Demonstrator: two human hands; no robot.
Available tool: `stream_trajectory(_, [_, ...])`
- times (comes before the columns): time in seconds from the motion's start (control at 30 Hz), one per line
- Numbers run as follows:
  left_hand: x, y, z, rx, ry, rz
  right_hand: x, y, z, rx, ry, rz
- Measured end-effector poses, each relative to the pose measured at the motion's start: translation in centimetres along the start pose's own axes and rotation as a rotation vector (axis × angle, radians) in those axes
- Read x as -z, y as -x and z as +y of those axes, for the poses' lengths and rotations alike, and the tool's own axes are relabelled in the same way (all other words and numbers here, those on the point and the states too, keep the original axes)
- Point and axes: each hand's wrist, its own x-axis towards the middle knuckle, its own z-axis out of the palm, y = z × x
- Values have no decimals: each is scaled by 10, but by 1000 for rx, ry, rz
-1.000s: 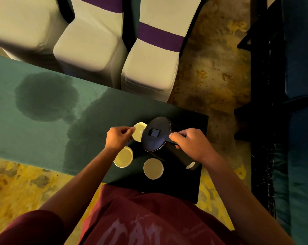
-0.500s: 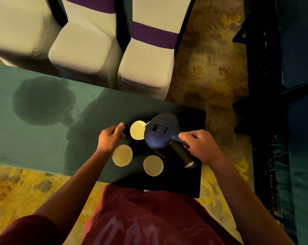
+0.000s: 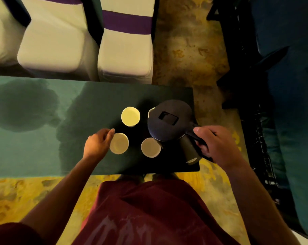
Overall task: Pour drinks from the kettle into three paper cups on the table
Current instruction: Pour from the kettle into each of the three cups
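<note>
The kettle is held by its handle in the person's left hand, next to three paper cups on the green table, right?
Not quite: the head view shows the right hand gripping the kettle by its handle. The left hand holds nothing and rests beside the nearest-left of the three paper cups. The rest stands: the cups sit by the kettle on the green table.

The kettle point(image 3: 169, 121) hides part of the near-right paper cup's point(image 3: 150, 147) rim. The right hand point(image 3: 215, 145) covers most of the kettle handle. Liquid levels inside the cups cannot be told. The chairs point(image 3: 126, 45) are cut off by the top edge.
</note>
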Motion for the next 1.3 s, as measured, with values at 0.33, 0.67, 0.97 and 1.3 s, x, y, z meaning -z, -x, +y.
stream_trajectory(0.33, [-9, 39, 2, -134, -114, 79, -9, 85, 20, 3, -50, 26])
stream_trajectory(0.67, [11, 54, -20, -149, -122, 51, -71, 132, 33, -82, -122, -38])
stream_trajectory(0.97, [26, 37, -32, -252, -179, -37, -134, 128, 12, -166, -104, 2])
stream_trajectory(1.3, [37, 18, -43, -415, -41, -146, -178, 109, -7, -242, 8, 55])
